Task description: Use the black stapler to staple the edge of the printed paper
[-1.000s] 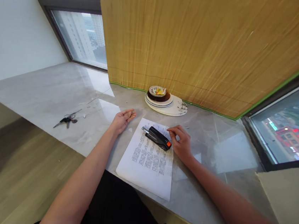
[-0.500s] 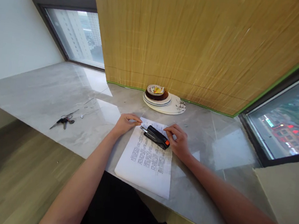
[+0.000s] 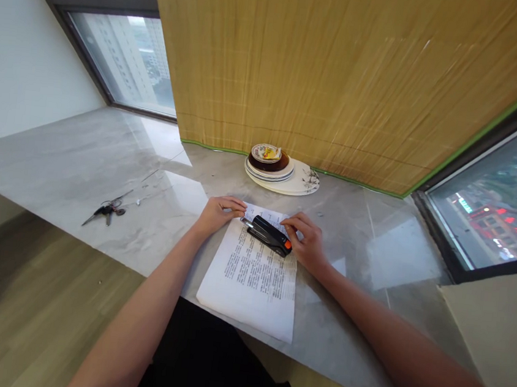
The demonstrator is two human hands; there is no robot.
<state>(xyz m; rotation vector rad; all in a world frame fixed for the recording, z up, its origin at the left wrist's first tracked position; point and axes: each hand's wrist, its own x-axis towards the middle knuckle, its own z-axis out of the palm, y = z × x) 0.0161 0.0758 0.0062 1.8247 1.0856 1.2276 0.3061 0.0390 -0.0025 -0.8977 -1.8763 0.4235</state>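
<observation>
A printed sheet of paper [image 3: 240, 302] lies on the grey marble ledge, its near edge at the ledge's front edge. On its upper part rests a black stapler [image 3: 269, 234] with an orange piece at its right end and a silver metal part sticking out at its left end. My left hand [image 3: 218, 214] pinches the paper's upper left edge, its fingertips close to that metal part. My right hand [image 3: 305, 238] is closed at the upper right edge of the paper, fingertips beside the stapler; the thumb's contact is partly hidden.
A stack of plates [image 3: 270, 165] with a small yellow packet on top stands at the back, before a bamboo blind [image 3: 308, 69]. Keys [image 3: 108, 210] lie on the ledge [image 3: 58, 166] to the left. Windows are at both sides.
The view has shifted slightly, moving everything a little leftward. My hands, the stapler and the paper keep nearly the same positions.
</observation>
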